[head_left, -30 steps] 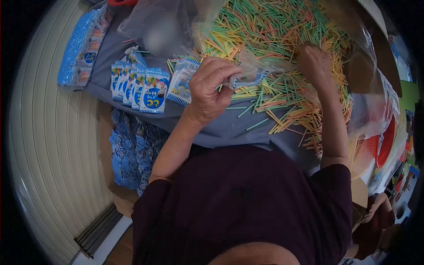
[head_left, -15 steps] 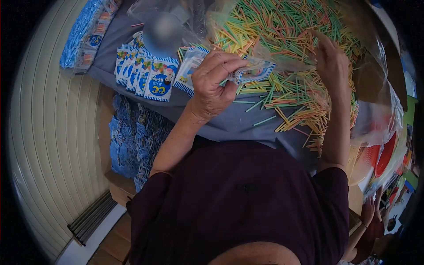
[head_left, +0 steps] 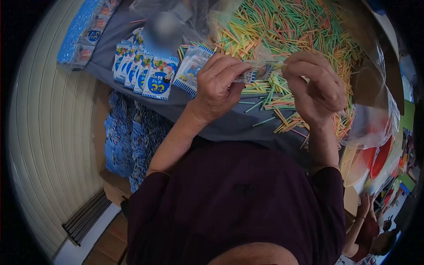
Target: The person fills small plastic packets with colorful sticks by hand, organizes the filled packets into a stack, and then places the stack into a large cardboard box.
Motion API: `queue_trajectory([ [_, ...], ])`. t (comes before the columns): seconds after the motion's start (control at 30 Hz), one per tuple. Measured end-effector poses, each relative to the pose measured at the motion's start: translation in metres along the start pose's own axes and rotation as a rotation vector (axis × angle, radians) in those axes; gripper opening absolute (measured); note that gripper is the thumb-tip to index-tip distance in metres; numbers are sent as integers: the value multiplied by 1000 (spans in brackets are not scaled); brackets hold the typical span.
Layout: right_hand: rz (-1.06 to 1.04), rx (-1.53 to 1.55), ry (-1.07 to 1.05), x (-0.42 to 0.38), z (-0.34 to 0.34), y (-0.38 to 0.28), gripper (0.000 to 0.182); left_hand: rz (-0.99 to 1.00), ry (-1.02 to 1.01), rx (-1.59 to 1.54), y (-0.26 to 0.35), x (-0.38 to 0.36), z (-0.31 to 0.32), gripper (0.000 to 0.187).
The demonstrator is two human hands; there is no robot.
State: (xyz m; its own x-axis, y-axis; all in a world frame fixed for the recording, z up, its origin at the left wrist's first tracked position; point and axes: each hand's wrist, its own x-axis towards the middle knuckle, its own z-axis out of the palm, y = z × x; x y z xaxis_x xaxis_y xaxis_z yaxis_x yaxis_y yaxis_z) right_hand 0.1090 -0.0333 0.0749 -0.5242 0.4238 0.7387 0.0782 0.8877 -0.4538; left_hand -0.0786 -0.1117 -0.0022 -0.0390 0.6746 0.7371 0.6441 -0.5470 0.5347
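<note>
My left hand (head_left: 221, 84) is closed on a small clear plastic packet (head_left: 249, 76) with a blue-and-white striped edge. The packet sticks out past the fingertips, toward the right. My right hand (head_left: 317, 86) is closed in a pinch at the packet's right end, with pale yellow-green stick ends (head_left: 278, 64) showing at its fingertips; how many is hidden. Behind and below both hands lies a big loose heap of thin green, yellow and orange sticks (head_left: 300, 28). Left of my left hand, several printed blue-and-white packets (head_left: 158, 77) overlap in a row, beside another small stack of packets (head_left: 192, 68).
A grey cloth (head_left: 229, 121) covers the table. Clear plastic sheeting (head_left: 375, 128) borders the heap at right, near a red basket (head_left: 382, 157). Strips of blue packets (head_left: 119, 141) hang in a cardboard box (head_left: 115, 187) at lower left. Another person's arm (head_left: 360, 221) shows at lower right.
My right hand has come from the stick heap leftward to the packet, with its fingers now pinched. My left hand has stayed nearly in place, still holding the packet.
</note>
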Motion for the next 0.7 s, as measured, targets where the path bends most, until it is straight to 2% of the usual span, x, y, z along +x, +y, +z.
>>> queue_trajectory([
  [0.07,-29,48,136,0,-2,-4,22,3,-2,8,-1,-2,-1,40],
  [0.2,-74,11,123,-3,-1,-12,21,17,20,-10,-1,-2,1,40],
  [0.27,-133,-64,43,-6,5,-13,21,16,30,-20,1,-2,0,40],
  [0.5,-248,-116,-7,-20,14,-18,29,-81,49,-51,1,-9,-1,38],
  [0.57,-236,-105,-117,-23,15,-16,34,-82,43,-48,2,-10,-3,38],
  [0.7,-245,-97,-92,-28,16,-21,35,-96,56,-27,4,-12,-6,35],
])
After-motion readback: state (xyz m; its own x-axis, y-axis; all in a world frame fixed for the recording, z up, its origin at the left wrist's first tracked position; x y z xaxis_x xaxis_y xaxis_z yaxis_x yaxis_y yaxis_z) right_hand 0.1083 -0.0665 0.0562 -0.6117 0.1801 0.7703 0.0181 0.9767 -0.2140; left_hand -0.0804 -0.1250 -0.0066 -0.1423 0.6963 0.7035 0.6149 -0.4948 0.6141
